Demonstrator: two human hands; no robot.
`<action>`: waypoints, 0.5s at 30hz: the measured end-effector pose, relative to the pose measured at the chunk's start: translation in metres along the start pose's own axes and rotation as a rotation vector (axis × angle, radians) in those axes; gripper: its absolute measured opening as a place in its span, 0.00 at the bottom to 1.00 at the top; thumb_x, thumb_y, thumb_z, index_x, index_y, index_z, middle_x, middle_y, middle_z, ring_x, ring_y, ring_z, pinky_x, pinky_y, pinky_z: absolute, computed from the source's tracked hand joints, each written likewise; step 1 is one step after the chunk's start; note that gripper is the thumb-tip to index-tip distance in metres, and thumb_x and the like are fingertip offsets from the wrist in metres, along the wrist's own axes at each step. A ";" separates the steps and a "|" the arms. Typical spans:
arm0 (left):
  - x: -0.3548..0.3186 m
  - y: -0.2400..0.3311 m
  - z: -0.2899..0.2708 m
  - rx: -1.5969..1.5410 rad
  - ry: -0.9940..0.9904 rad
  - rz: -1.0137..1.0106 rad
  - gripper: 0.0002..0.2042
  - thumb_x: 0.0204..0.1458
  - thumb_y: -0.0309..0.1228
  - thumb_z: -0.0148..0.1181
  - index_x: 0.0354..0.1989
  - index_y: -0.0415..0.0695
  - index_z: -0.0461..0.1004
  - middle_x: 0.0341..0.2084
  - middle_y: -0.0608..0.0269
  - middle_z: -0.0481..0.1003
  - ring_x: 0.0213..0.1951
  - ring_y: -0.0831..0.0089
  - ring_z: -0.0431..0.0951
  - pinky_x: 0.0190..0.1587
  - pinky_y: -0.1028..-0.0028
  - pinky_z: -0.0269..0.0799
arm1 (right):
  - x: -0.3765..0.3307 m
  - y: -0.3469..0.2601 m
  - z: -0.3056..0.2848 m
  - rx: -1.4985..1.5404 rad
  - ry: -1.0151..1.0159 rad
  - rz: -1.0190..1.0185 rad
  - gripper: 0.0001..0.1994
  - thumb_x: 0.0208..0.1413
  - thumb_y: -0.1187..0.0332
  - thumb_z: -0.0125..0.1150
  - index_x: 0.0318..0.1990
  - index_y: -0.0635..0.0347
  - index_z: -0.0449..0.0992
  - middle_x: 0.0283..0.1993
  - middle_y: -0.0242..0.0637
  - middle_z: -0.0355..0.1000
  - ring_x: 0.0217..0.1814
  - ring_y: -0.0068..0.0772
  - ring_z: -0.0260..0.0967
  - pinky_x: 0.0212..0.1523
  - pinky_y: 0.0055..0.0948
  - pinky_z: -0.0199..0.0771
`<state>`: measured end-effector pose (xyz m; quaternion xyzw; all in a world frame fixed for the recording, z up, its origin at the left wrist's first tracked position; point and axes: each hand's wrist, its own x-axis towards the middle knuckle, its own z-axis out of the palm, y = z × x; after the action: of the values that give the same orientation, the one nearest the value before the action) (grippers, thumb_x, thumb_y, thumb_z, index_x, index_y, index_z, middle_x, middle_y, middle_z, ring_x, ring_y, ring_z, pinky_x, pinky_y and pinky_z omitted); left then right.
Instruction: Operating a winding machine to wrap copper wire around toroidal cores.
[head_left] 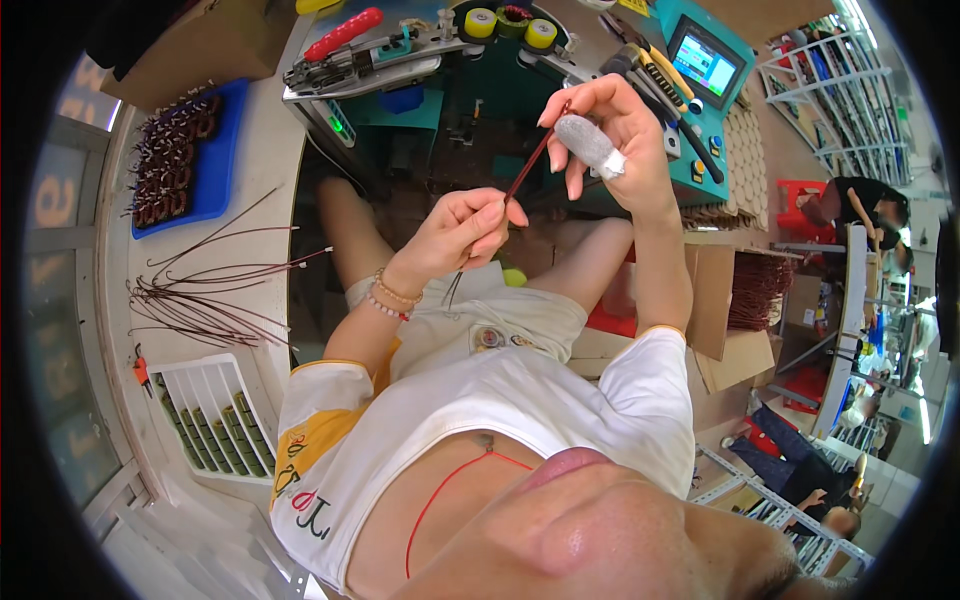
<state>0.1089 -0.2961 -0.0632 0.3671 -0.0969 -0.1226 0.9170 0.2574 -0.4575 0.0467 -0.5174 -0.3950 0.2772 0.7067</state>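
Thin dark red wire runs slantwise between my two hands, above my lap. Near its lower part, my left hand is closed on it with thumb and forefinger; thin dark ends hang below that hand. Higher up, my right hand pinches the other end between fingertips, with its remaining fingers loosely curled. A grey cover with a white end wraps my right thumb. Ahead of the hands is a taping machine with yellow tape rolls on it.
Loose dark red wires lie on the left table. Beyond them a blue tray holds coiled wires; nearer stands a white basket of green cylinders. A screen and tools sit front right. A carton stands right; other people work farther off.
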 end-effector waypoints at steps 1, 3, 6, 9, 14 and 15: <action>0.002 -0.001 0.003 -0.001 -0.003 -0.003 0.14 0.69 0.35 0.47 0.48 0.38 0.75 0.16 0.76 0.63 0.16 0.88 0.56 0.18 0.84 0.54 | 0.000 -0.002 0.004 -0.030 0.073 -0.025 0.15 0.59 0.78 0.61 0.50 0.64 0.65 0.44 0.45 0.72 0.31 0.30 0.76 0.19 0.21 0.78; 0.009 -0.006 0.010 0.515 0.391 0.232 0.11 0.67 0.32 0.50 0.47 0.38 0.77 0.18 0.72 0.70 0.16 0.87 0.61 0.19 0.84 0.57 | 0.002 -0.006 0.006 -0.098 0.183 -0.039 0.18 0.58 0.80 0.62 0.53 0.64 0.64 0.41 0.42 0.73 0.29 0.28 0.76 0.17 0.19 0.75; 0.020 -0.007 0.003 0.905 0.571 0.488 0.08 0.63 0.25 0.55 0.47 0.38 0.78 0.21 0.66 0.75 0.18 0.84 0.67 0.22 0.82 0.62 | -0.001 -0.009 0.005 -0.213 0.229 0.028 0.18 0.58 0.80 0.62 0.54 0.64 0.64 0.40 0.42 0.73 0.27 0.26 0.74 0.16 0.17 0.69; 0.024 -0.008 0.006 0.989 0.608 0.521 0.08 0.62 0.22 0.55 0.47 0.38 0.78 0.21 0.64 0.75 0.20 0.81 0.70 0.24 0.80 0.64 | 0.003 -0.007 0.007 -0.225 0.266 -0.027 0.16 0.58 0.80 0.61 0.53 0.64 0.66 0.38 0.44 0.74 0.25 0.24 0.72 0.16 0.17 0.66; 0.051 0.002 -0.006 1.142 0.465 0.543 0.05 0.64 0.21 0.51 0.43 0.37 0.74 0.22 0.63 0.73 0.24 0.78 0.73 0.29 0.77 0.69 | 0.040 -0.059 -0.012 -0.282 0.188 -0.454 0.12 0.63 0.70 0.55 0.52 0.62 0.69 0.36 0.45 0.76 0.25 0.26 0.72 0.23 0.20 0.71; 0.075 0.017 -0.003 1.127 0.351 0.551 0.05 0.63 0.21 0.51 0.43 0.38 0.74 0.22 0.61 0.73 0.26 0.75 0.74 0.31 0.76 0.71 | 0.045 -0.093 -0.048 -0.292 0.174 -0.603 0.11 0.63 0.73 0.55 0.51 0.63 0.70 0.36 0.41 0.76 0.29 0.25 0.74 0.29 0.20 0.74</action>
<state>0.1841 -0.3040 -0.0469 0.7681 -0.0855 0.2485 0.5839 0.3204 -0.4750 0.1395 -0.4949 -0.5039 -0.0489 0.7062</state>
